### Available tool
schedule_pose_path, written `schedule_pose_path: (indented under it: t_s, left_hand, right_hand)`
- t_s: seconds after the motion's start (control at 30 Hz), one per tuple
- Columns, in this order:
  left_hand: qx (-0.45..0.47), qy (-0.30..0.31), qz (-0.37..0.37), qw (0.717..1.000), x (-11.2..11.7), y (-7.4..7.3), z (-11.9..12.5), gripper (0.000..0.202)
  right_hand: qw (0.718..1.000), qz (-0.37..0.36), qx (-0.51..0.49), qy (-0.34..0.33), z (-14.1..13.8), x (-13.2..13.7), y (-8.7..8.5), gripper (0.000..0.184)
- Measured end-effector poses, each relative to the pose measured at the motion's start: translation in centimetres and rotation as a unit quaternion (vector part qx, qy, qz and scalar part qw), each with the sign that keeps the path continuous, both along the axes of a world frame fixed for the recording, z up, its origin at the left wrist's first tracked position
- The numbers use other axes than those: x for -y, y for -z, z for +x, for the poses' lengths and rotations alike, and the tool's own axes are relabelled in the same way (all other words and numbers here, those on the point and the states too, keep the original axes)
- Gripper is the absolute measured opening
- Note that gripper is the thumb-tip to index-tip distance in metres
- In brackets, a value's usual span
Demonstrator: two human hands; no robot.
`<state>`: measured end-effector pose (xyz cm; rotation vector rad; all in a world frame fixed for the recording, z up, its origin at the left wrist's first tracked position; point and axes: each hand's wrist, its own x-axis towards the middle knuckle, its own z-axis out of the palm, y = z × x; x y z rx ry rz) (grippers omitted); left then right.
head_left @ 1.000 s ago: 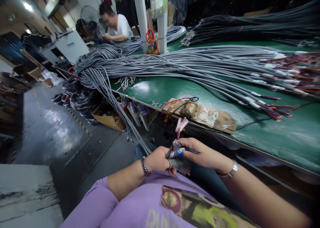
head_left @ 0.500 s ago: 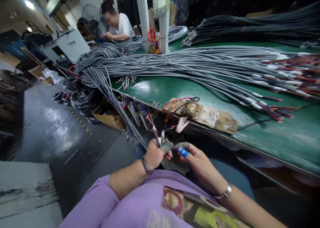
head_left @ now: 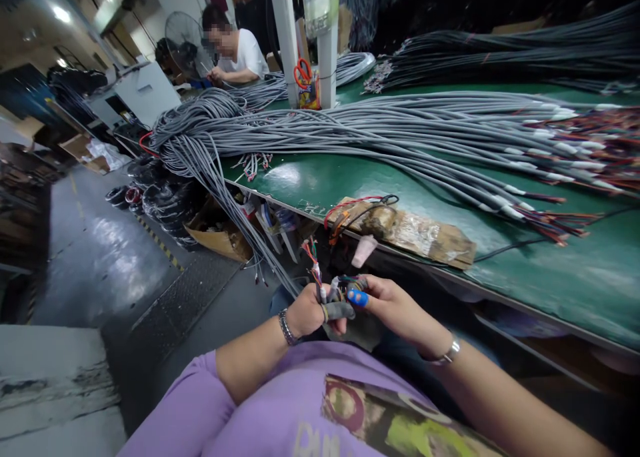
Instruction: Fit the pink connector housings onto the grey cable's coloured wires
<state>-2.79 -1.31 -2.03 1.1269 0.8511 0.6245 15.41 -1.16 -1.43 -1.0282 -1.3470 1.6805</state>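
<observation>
Beside the long green bench [head_left: 540, 277], we are clamping our left fingers [head_left: 340, 310] round slim grey cables [head_left: 317, 272], one white-sleeved end already showing splayed coloured wires [head_left: 310, 249], while our right fingers [head_left: 358, 297] are pinching another end's thin wires [head_left: 349, 278], seemingly not yet finished.

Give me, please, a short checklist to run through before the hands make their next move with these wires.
1. Left hand gripping cable ends: ok, coloured wires stick up above the fist.
2. Right hand close to the left: ok, its fingertips are by the wires.
3. Right fingertips pinching a wire: cannot tell, the fingers hide it.
4. Blue covering on the right thumb: ok, in place.
5. Hanging grey cables free of snags: cannot tell, some pass out of sight behind the left hand.
</observation>
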Motion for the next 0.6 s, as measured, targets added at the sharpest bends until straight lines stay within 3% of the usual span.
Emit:
schedule_pose_path:
  t_s: [0.1,0.3,0.47,0.6]
  left_hand:
    - [0.023,-0.102,0.007,0.994,0.4,1.0,0.7,0.043]
    - [0.043,-0.21,0.012,0.977,0.5,1.3,1.6,0.044]
    - [0.06,-0.284,-0.017,0.957,0.3,0.9,2.1,0.042]
    - [0.068,-0.285,-0.03,0.956,0.3,0.8,2.1,0.04]
  right_hand:
    - [0.997,-0.045,-0.02,0.063,-0.6,0.3,0.5,0.042]
    - [0.989,-0.08,-0.036,0.116,-1.0,1.1,1.5,0.043]
    - [0.993,-0.072,-0.058,0.078,-1.4,1.6,0.9,0.038]
    - [0.995,-0.069,-0.072,0.03,-1.4,1.8,0.8,0.035]
